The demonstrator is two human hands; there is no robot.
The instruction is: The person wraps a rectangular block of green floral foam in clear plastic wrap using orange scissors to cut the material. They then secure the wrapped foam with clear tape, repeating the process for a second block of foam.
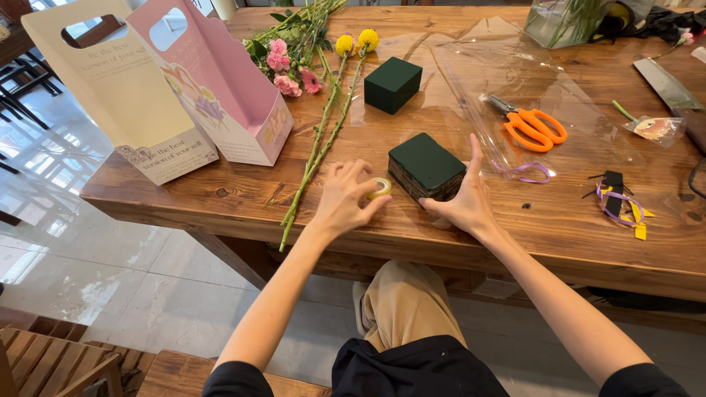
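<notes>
The left hand [344,197] is pinching a small tape roll [380,187] just left of the near green foam block [426,165]. The right hand [463,200], fingers spread, is pressing its right side. Flower stems [318,143] are lying left, orange scissors [533,126] on cellophane [515,81] far right.

Up beyond the left hand [344,200] stand two tall cut-out-handled carrier boxes, one cream [121,88], one pink [220,81], touching each other.
</notes>
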